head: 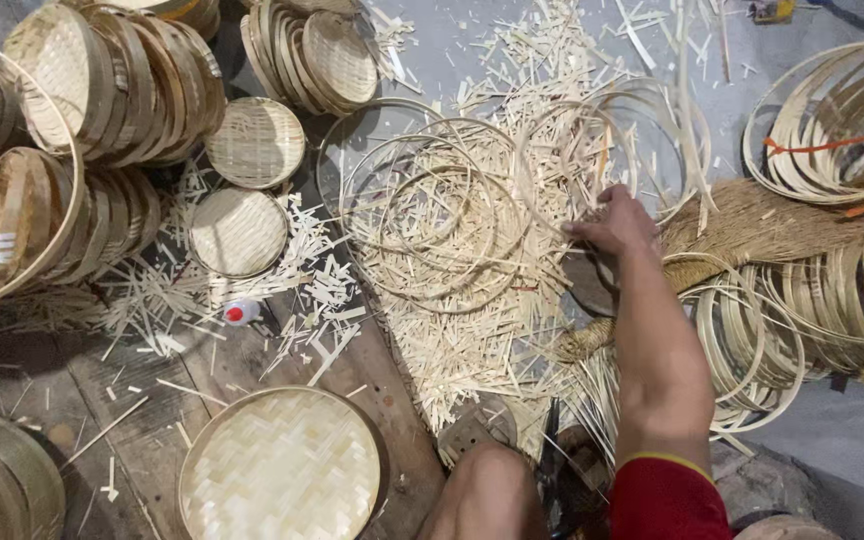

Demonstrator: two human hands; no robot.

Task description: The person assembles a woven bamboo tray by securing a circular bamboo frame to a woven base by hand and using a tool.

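My right hand [615, 226] reaches forward over a heap of pale bamboo offcuts and pinches a thin bamboo hoop [582, 150] at its near edge. Several more thin hoops [432, 215] lie overlapping on the shavings to the left of that hand. My arm wears a red sleeve [667, 500], and a bare knee [492, 490] shows at the bottom. My left hand is out of the picture. A round woven bamboo tray [282, 465] lies flat near my knee on the left.
Stacks of woven trays [122, 80] stand on edge at upper left, with two small flat ones [252, 143] beside them. Bundles of wider bamboo rings [832, 120] and a straw broom [752, 225] lie on the right. A small bottle with a red cap [240, 313] rests on wooden planks.
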